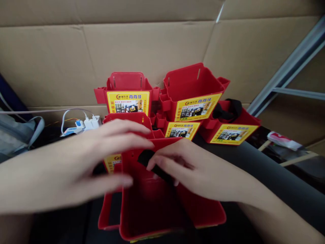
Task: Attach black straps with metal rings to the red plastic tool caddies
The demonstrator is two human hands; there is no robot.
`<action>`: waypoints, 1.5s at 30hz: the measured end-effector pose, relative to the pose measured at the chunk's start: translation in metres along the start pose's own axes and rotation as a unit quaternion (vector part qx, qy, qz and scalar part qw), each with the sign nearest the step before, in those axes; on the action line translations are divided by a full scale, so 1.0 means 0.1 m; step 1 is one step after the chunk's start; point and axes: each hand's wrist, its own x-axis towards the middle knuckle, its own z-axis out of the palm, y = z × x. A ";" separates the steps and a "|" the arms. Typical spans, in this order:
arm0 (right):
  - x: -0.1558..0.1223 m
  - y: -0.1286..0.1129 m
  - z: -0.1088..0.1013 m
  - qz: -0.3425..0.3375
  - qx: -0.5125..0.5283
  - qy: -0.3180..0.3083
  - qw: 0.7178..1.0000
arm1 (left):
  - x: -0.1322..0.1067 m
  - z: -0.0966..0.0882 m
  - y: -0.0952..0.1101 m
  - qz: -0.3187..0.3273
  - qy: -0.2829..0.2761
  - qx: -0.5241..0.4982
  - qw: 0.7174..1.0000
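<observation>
A red plastic tool box (pixel 142 210) is right in front of me, its mouth facing up toward me. A black strap (pixel 146 158) runs inside near its back wall. My right hand (pixel 190 166) reaches over the box with bent fingers closed on this strap. Slightly blurred, my left hand (pixel 93 156) hovers over the box's left side, fingers stretched and thumb apart, with nothing in it. Close behind, partly covered by my left hand, is another red box (pixel 127 118) with a yellow label.
Several more red boxes with yellow labels stand behind: one at back left (pixel 128 81), a stacked one (pixel 188 81), and one at right holding black strap (pixel 231 125). A white power strip (pixel 83 126) lies left. Cardboard (pixel 147 47) backs everything; a metal frame (pixel 286 67) slants at right.
</observation>
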 end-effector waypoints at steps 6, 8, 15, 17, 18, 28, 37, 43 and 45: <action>0.09 -0.13 0.25 0.011 -0.119 0.029 0.992 | 0.27 0.07 -0.52 -0.111 -0.137 -0.059 0.983; 0.10 -0.13 0.31 -0.007 -0.147 0.029 0.989 | 0.33 0.11 -0.55 -0.114 -0.149 -0.101 0.977; 0.03 0.02 0.36 -0.064 -0.232 0.031 0.970 | 0.24 0.17 -0.47 -0.138 -0.132 -0.131 0.973; 0.02 0.04 0.37 -0.089 -0.257 0.035 0.962 | 0.23 0.19 -0.45 -0.139 -0.121 -0.130 0.974; 0.01 0.04 0.38 -0.103 -0.274 0.036 0.955 | 0.24 0.19 -0.43 -0.137 -0.114 -0.131 0.975; 0.00 -0.03 0.44 -0.153 -0.478 0.041 0.864 | 0.31 0.19 -0.40 -0.090 -0.102 -0.154 0.979; 0.12 -0.15 0.52 -0.134 -0.507 0.027 0.851 | 0.30 0.13 -0.44 -0.061 -0.149 -0.150 0.975; 0.18 -0.16 0.41 -0.102 -0.430 -0.003 0.897 | 0.31 0.12 -0.65 -0.049 -0.204 -0.238 0.948; 0.19 -0.17 0.39 -0.064 -0.399 -0.015 0.915 | 0.35 0.17 -0.71 -0.048 -0.225 -0.255 0.939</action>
